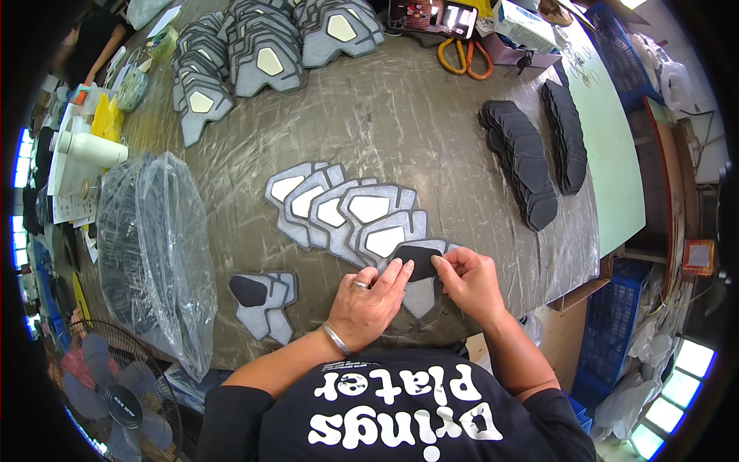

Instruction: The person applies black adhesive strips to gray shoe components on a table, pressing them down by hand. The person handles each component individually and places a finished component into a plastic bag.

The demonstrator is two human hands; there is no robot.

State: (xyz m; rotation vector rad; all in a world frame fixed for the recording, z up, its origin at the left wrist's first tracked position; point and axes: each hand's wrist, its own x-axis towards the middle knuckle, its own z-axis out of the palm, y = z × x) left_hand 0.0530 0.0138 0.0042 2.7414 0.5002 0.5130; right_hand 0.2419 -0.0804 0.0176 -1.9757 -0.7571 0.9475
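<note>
Both my hands are on a black angular patch (418, 262), which lies over a grey shaped piece (420, 296) near the front of the table. At the patch's left edge, the fingertips of my left hand (366, 304) are drawn together, a ring and a bracelet showing. My right hand (468, 283) pinches the right edge between thumb and fingers. Several grey pieces with white centres (369, 209) overlap in a row just beyond. Left of my left hand lies a small group of grey pieces, the top one bearing a black patch (249, 291).
Stacked grey pieces (269, 65) line the far left. Black patches (523, 158) lie fanned in two rows at right. Orange-handled scissors (466, 60) and a phone (433, 17) are at the back. A filled plastic bag (173, 262), white bottle (92, 149) and fan (115, 393) stand left.
</note>
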